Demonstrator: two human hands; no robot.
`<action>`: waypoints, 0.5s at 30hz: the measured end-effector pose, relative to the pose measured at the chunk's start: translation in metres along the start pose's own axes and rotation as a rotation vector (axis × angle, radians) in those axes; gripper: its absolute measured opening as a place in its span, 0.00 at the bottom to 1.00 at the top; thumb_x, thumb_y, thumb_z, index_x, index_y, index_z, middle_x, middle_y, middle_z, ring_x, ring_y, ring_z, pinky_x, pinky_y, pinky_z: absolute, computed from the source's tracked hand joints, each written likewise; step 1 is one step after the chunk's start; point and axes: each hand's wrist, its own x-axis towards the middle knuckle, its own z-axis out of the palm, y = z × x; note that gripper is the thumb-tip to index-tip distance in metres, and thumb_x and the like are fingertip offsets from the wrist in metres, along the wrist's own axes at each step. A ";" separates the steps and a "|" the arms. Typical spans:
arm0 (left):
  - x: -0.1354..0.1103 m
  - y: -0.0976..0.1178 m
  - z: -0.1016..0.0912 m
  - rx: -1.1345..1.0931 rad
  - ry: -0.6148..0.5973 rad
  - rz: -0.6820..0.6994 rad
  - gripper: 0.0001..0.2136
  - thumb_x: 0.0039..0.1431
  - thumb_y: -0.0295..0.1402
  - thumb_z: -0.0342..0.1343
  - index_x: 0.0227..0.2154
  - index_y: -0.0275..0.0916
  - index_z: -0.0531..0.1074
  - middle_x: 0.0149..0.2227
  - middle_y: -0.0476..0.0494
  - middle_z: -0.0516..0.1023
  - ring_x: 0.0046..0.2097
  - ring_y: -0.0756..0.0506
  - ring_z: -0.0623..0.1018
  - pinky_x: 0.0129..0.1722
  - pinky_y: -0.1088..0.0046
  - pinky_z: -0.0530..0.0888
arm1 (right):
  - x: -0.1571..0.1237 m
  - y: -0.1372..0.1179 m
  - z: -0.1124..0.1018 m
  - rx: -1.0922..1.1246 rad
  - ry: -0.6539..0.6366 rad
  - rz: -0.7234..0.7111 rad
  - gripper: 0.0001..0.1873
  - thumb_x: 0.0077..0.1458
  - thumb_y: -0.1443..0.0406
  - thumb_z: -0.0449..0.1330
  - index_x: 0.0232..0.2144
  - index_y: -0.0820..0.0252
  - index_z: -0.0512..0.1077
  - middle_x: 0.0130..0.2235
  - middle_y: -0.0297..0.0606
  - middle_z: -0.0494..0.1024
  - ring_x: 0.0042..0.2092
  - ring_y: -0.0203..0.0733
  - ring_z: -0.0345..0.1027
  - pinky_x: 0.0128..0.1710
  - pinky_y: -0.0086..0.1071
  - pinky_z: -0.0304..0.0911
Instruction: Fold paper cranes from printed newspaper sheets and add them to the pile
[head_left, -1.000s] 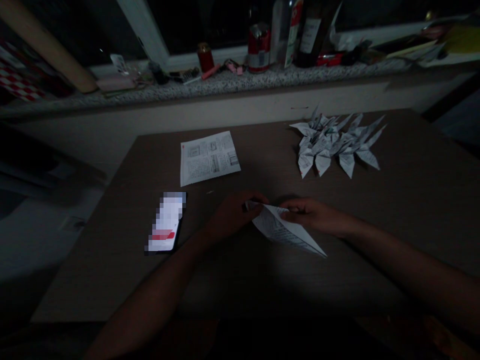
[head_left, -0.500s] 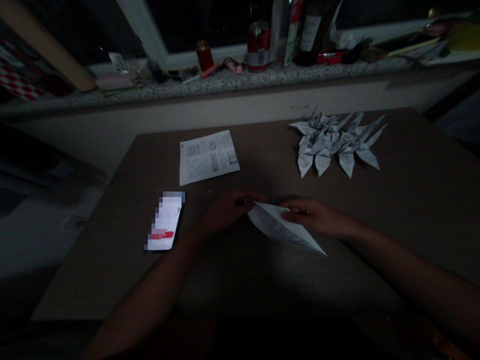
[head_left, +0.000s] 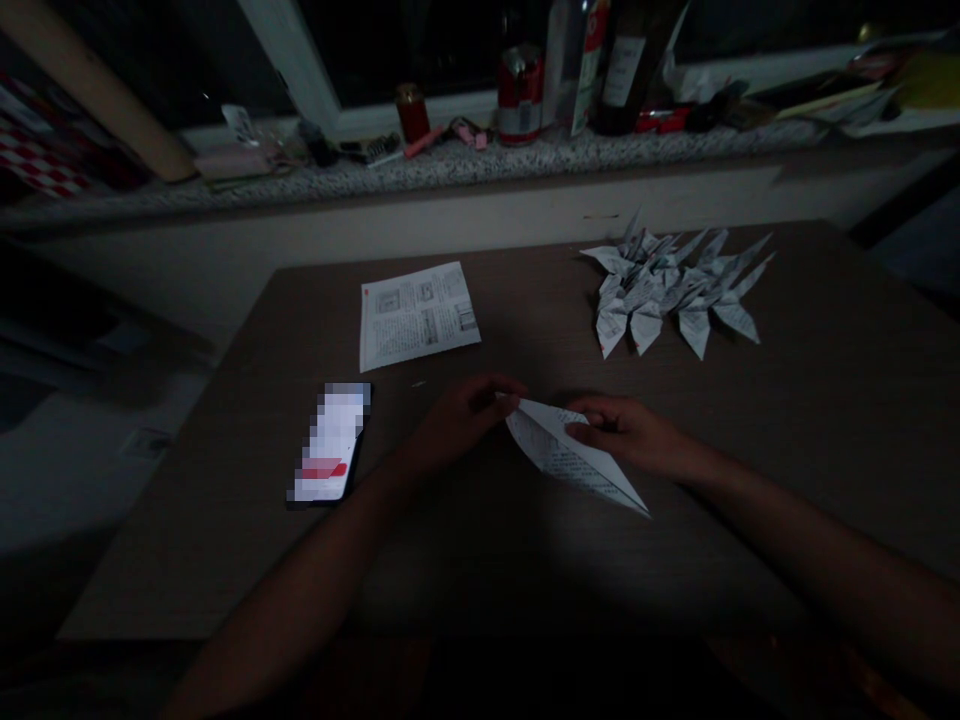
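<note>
Between my hands is a partly folded sheet of printed paper (head_left: 564,447), its long point aimed at the lower right. My left hand (head_left: 480,412) pinches the paper's upper left corner between thumb and fingers. With thumb on top and fingers behind, my right hand (head_left: 626,430) grips its upper right edge. Beyond my right hand stand several folded paper cranes (head_left: 664,290) in a tight cluster. A flat printed sheet (head_left: 416,320) lies behind my left hand. The fingertips behind the paper are hidden.
A lit phone (head_left: 330,440) lies on the dark wooden table (head_left: 262,580), left of my left forearm. Along the back runs a stone windowsill (head_left: 450,165) crowded with a red can (head_left: 520,95), a small jar (head_left: 412,113), a dark bottle (head_left: 622,75) and other small items.
My left thumb has come down onto the paper's corner, and the paper's open fold has flattened and tilted slightly. My right hand keeps its grip almost in place.
</note>
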 end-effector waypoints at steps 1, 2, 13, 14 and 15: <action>0.000 -0.001 0.000 0.004 0.008 0.006 0.10 0.67 0.37 0.58 0.46 0.41 0.78 0.48 0.44 0.81 0.49 0.44 0.80 0.51 0.65 0.75 | 0.000 0.000 0.000 -0.003 0.002 -0.005 0.20 0.63 0.49 0.61 0.45 0.59 0.75 0.33 0.35 0.76 0.32 0.39 0.67 0.31 0.32 0.62; 0.000 -0.001 0.000 0.007 0.012 0.011 0.09 0.67 0.35 0.58 0.46 0.41 0.78 0.48 0.44 0.81 0.49 0.44 0.79 0.51 0.65 0.75 | -0.001 0.000 0.000 -0.006 0.001 -0.009 0.20 0.63 0.49 0.61 0.45 0.59 0.75 0.33 0.35 0.75 0.33 0.39 0.67 0.31 0.32 0.62; 0.000 -0.003 0.002 0.063 0.007 0.012 0.09 0.66 0.33 0.57 0.46 0.41 0.77 0.47 0.44 0.82 0.48 0.44 0.80 0.49 0.65 0.76 | -0.003 0.000 -0.004 -0.091 0.013 -0.067 0.19 0.64 0.50 0.60 0.46 0.58 0.77 0.36 0.37 0.78 0.35 0.41 0.70 0.33 0.33 0.65; 0.000 -0.002 0.003 0.066 0.007 0.017 0.09 0.66 0.33 0.57 0.46 0.41 0.77 0.47 0.44 0.82 0.48 0.44 0.80 0.49 0.65 0.76 | -0.003 0.000 -0.004 -0.094 0.012 -0.070 0.19 0.65 0.50 0.60 0.46 0.58 0.77 0.35 0.37 0.78 0.35 0.41 0.70 0.32 0.33 0.64; 0.000 -0.002 0.003 0.074 0.007 0.025 0.09 0.66 0.33 0.57 0.46 0.41 0.78 0.46 0.44 0.82 0.47 0.44 0.81 0.48 0.66 0.76 | -0.003 0.000 -0.004 -0.100 0.011 -0.071 0.19 0.65 0.51 0.60 0.46 0.58 0.77 0.35 0.37 0.78 0.35 0.41 0.70 0.32 0.32 0.64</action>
